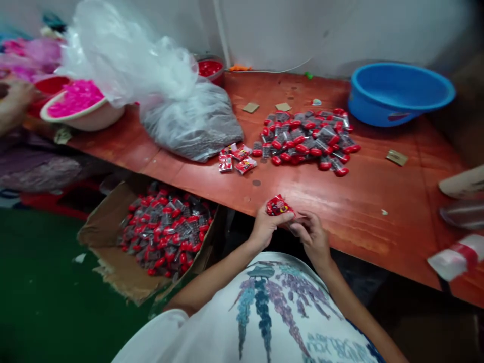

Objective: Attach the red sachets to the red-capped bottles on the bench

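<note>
My left hand (pixel 264 227) is closed on a small red printed packet (pixel 278 205), just over the table's front edge. Close beside it, the fingers of my right hand (pixel 313 233) are pinched together; what they hold, if anything, is too small to tell. Several similar red packets (pixel 237 158) lie beyond my hands. To their right is a heap of small clear containers with red caps and dark contents (pixel 306 138). A large clear plastic bag with dark grains (pixel 194 121) slumps on the table behind the packets.
On the red-brown table (pixel 212 186) stand a blue basin (pixel 401 96) and a white bowl of pink pieces (pixel 81 108). Below, a cardboard box (pixel 102 232) holds more red-capped containers. Another person's hand (pixel 17 103) is at far left. Clear tubes (pixel 463 212) lie right.
</note>
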`<state>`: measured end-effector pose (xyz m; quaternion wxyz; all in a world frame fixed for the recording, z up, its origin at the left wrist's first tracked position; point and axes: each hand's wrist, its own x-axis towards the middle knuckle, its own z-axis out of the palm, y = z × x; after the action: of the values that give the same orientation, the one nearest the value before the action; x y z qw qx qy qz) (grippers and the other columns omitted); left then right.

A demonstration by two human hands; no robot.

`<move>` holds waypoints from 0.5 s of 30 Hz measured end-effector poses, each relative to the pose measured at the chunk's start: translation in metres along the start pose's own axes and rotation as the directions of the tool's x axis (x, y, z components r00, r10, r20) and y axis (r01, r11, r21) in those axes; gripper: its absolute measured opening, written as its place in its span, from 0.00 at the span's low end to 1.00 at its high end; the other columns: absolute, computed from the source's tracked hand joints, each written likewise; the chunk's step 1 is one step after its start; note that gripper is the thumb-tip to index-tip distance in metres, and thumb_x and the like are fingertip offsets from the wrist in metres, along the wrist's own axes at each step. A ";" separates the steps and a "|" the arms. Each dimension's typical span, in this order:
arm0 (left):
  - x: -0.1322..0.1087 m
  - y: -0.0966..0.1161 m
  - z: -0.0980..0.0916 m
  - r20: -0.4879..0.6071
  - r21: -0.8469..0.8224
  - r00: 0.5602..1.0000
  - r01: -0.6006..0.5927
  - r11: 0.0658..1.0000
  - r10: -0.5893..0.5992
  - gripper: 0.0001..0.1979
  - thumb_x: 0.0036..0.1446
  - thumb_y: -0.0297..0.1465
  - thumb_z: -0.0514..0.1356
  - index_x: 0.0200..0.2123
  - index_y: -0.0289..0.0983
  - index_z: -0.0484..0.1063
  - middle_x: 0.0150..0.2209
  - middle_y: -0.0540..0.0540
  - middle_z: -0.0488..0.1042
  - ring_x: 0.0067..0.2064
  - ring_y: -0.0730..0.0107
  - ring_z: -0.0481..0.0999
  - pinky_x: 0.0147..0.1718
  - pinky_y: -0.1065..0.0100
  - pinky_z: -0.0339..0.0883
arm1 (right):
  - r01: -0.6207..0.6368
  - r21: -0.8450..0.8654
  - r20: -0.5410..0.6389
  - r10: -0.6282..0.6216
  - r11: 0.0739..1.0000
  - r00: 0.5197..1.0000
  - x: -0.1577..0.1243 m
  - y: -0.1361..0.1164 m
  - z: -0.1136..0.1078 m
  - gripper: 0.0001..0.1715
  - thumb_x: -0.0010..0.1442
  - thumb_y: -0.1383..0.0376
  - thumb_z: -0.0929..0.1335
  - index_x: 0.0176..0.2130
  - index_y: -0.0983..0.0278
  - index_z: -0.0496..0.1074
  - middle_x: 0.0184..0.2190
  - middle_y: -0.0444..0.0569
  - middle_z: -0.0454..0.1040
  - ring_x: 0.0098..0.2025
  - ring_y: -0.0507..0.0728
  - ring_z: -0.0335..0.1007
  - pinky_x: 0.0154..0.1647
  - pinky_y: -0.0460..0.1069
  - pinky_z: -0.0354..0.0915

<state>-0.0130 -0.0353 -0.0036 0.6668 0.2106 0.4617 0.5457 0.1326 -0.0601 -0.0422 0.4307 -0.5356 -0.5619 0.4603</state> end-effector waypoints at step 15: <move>-0.036 -0.036 -0.023 0.294 0.431 0.954 -0.178 0.885 0.048 0.12 0.47 0.31 0.65 0.38 0.36 0.76 0.31 0.47 0.75 0.32 0.68 0.72 0.33 0.69 0.63 | 0.037 -0.099 0.409 0.006 0.994 0.913 -0.057 0.056 0.022 0.14 0.53 0.54 0.70 0.37 0.58 0.75 0.31 0.53 0.77 0.36 0.63 0.75 0.37 0.55 0.72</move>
<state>-0.0125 -0.0853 -0.0286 0.6237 0.4606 0.4655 0.4268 0.1258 -0.1178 -0.1008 0.2789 -0.4450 -0.6669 0.5286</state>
